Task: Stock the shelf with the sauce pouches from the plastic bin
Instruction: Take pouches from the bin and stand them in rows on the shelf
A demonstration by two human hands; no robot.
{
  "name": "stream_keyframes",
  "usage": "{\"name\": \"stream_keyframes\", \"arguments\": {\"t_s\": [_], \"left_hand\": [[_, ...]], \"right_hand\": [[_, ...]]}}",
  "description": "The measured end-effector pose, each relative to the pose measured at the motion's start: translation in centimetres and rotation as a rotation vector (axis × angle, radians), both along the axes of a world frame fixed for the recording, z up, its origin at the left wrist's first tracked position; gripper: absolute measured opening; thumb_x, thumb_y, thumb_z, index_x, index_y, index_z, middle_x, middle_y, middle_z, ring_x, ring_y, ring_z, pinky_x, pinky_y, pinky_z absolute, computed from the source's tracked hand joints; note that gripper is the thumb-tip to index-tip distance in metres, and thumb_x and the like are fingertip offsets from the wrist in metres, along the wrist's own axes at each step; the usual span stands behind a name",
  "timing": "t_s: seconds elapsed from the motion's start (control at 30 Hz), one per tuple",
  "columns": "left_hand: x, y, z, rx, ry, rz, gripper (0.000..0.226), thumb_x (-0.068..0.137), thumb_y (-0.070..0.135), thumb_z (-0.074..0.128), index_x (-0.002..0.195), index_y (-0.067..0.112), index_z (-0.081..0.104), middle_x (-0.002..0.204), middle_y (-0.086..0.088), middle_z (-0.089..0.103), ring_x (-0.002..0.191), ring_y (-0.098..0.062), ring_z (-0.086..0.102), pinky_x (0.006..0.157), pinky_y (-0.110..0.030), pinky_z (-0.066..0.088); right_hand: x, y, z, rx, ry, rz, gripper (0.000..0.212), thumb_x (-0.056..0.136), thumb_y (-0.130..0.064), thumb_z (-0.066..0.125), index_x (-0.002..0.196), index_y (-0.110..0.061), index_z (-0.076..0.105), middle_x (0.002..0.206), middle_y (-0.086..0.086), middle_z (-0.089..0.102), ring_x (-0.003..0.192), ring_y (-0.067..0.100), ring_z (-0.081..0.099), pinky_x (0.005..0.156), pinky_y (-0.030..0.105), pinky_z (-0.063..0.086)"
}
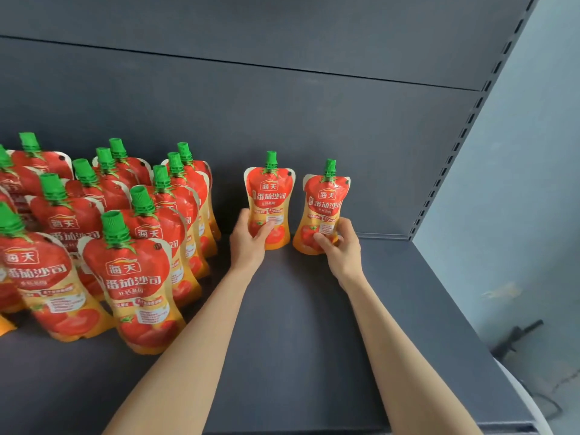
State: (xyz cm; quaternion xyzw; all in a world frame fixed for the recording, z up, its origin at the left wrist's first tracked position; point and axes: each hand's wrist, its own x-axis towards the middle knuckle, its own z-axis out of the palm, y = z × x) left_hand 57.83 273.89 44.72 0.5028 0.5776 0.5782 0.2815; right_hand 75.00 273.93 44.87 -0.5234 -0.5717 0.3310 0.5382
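Observation:
Two red-and-orange tomato sauce pouches with green caps stand upright at the back of the dark grey shelf (298,324). My left hand (249,238) grips the lower part of the left pouch (270,196), which rests on the shelf. The right pouch (324,202) is held at its base by my right hand (340,246) and leans slightly to the right. Both pouches are close to the shelf's back panel. The plastic bin is not in view.
Several rows of identical pouches (135,271) stand upright on the left half of the shelf. The slotted upright (464,133) marks the shelf's right end, with a pale wall (518,183) beyond. A gap separates the stocked rows from the left held pouch.

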Motion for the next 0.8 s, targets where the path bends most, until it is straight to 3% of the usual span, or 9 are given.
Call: {"name": "stream_keyframes", "arguments": {"t_s": [0.1,0.3,0.47,0.8], "left_hand": [[-0.8,-0.1,-0.3,0.004,-0.014,0.017,0.034,0.089,0.030,0.061,0.117,0.015,0.050,0.116,-0.002,0.059,0.105,-0.015,0.057,0.091,-0.034,0.050],[-1.4,-0.1,-0.3,-0.011,-0.053,0.030,0.036,0.090,0.029,0.058,0.122,0.016,0.047,0.121,-0.003,0.057,0.111,-0.017,0.056,0.095,-0.039,0.049],[-2.0,0.0,-0.3,-0.022,-0.037,0.028,0.034,0.090,0.030,0.058,0.120,0.015,0.049,0.120,-0.004,0.059,0.110,-0.017,0.056,0.094,-0.038,0.049],[-2.2,0.4,-0.7,-0.032,-0.012,0.047,0.033,0.092,0.033,0.056,0.120,0.018,0.047,0.122,-0.003,0.057,0.111,-0.017,0.055,0.093,-0.036,0.049]], "right_hand": [[-1.0,0.2,0.2,-0.009,-0.003,0.028,0.033,0.086,-0.012,0.066,0.116,-0.009,0.051,0.107,-0.001,0.062,0.098,0.016,0.060,0.081,0.021,0.048],[-2.9,0.8,0.2,-0.041,-0.080,0.027,0.039,0.087,-0.018,0.066,0.121,-0.014,0.047,0.123,0.010,0.055,0.111,0.024,0.057,0.096,0.039,0.049],[-3.0,0.5,0.5,-0.028,-0.043,-0.001,0.041,0.086,-0.012,0.066,0.121,-0.009,0.044,0.118,0.005,0.060,0.100,0.014,0.057,0.085,0.026,0.046],[-3.5,0.6,0.6,-0.053,-0.061,-0.038,0.041,0.090,-0.013,0.061,0.125,-0.009,0.041,0.124,0.008,0.058,0.105,0.015,0.056,0.082,0.023,0.042]]}}
